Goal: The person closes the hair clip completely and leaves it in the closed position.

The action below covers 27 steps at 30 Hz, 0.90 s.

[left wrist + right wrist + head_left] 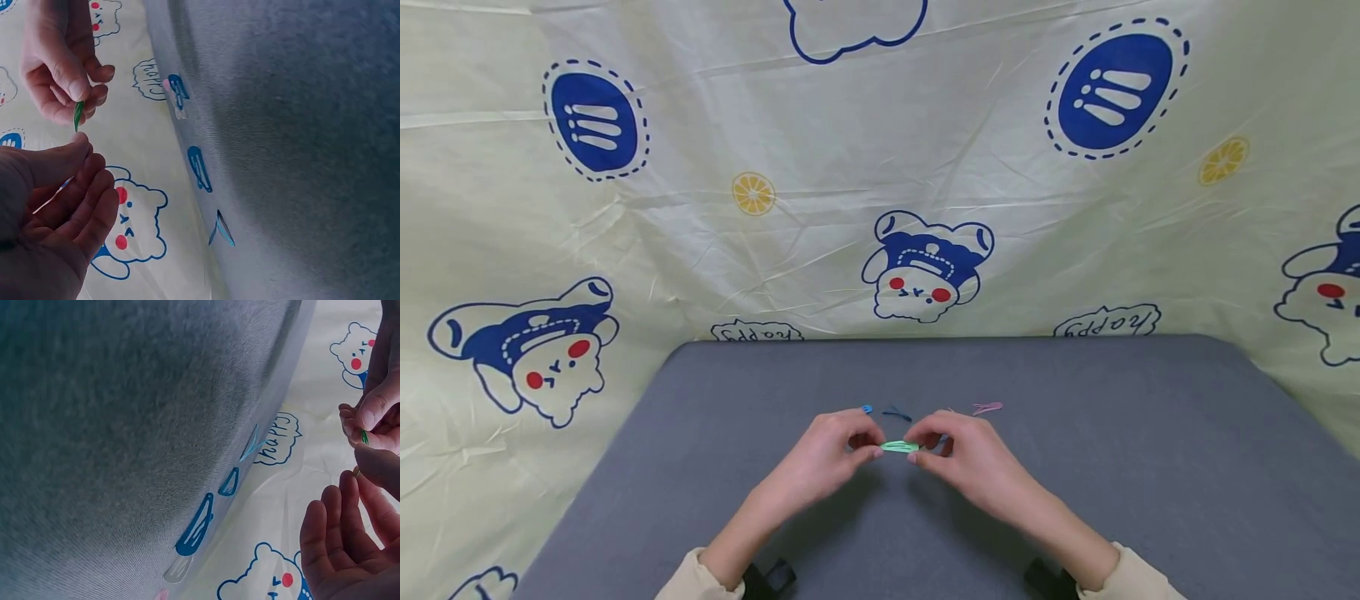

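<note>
A light green snap hair clip (898, 447) is stretched between my two hands, above the grey table. My left hand (841, 450) pinches its left end between thumb and index finger. At the other end, the thumb and fingertips of my right hand (958, 450) pinch it too. In the left wrist view the green clip (79, 114) appears edge-on, a narrow strip between the fingertips. The right wrist view shows only a small part of the green clip (365, 437), as fingers hide the rest.
Beyond the hands, more hair clips lie on the grey table (1120, 467): a bright blue clip (867, 409), a dark blue clip (897, 412) and a pink clip (987, 408). Another blue clip (199, 524) and a pale clip (179, 569) lie close together. A printed cloth (820, 275) hangs behind.
</note>
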Motion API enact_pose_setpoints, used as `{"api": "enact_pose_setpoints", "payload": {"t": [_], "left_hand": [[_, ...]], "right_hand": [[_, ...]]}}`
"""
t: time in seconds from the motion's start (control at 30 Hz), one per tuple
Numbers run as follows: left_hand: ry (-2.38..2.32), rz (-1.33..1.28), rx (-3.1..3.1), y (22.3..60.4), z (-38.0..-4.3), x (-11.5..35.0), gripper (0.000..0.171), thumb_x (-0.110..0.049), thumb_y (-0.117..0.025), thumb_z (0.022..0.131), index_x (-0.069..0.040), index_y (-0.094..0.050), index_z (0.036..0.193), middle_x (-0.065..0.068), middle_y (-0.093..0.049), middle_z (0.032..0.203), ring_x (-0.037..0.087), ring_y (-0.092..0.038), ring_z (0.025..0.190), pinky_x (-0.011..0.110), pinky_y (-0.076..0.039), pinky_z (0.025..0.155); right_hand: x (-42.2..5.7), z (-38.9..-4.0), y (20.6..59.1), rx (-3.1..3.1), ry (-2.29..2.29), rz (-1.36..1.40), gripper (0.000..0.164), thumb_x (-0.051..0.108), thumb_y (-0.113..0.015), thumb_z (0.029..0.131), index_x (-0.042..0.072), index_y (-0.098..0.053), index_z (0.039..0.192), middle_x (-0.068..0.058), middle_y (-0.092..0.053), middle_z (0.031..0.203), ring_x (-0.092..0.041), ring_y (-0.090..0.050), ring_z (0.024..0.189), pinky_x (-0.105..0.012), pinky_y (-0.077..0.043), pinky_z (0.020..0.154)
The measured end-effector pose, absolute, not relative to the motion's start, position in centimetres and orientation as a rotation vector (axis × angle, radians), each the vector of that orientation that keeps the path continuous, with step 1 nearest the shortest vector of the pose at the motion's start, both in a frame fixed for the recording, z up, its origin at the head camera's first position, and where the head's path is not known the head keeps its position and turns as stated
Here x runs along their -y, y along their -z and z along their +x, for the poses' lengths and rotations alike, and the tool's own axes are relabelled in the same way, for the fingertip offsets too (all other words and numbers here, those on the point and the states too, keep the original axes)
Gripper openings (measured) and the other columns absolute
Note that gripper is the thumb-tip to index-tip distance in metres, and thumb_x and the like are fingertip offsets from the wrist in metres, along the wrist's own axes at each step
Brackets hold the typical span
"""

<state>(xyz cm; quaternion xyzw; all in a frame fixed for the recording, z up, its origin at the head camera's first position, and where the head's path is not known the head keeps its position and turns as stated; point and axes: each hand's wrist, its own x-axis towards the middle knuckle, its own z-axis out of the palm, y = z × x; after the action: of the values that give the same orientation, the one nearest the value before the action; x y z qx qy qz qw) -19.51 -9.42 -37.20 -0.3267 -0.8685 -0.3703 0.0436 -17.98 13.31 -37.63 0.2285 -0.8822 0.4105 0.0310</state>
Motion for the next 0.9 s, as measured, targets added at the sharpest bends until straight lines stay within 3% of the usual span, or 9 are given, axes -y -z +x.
{"api": "enact_pose_setpoints", "payload": {"t": [0.57,0.9], "left_hand": [[1.009,-1.108,2.797,39.0,-21.4,9.8,0.011,-0.002,-0.074,0.085,-0.011,-0.069,0.080,-0.011,-0.057,0.070,0.004,-0.050,0.066,0.023,-0.045,0.062],[1.004,-1.167,2.897,39.8,-22.1,10.1,0.011,-0.003,-0.073,0.086,-0.011,-0.069,0.080,-0.012,-0.057,0.068,0.002,-0.049,0.062,0.022,-0.044,0.060]], "right_hand": [[-12.4,-20.4,39.5,2.848,-1.110,0.923,0.009,0.008,-0.078,0.083,0.013,-0.073,0.089,0.014,-0.062,0.075,-0.003,-0.058,0.070,-0.025,-0.049,0.064],[-11.9,-21.2,39.9,2.893,-1.043,1.047,0.008,0.008,-0.078,0.082,0.013,-0.072,0.085,0.013,-0.061,0.072,-0.002,-0.055,0.065,-0.025,-0.047,0.060]]}}
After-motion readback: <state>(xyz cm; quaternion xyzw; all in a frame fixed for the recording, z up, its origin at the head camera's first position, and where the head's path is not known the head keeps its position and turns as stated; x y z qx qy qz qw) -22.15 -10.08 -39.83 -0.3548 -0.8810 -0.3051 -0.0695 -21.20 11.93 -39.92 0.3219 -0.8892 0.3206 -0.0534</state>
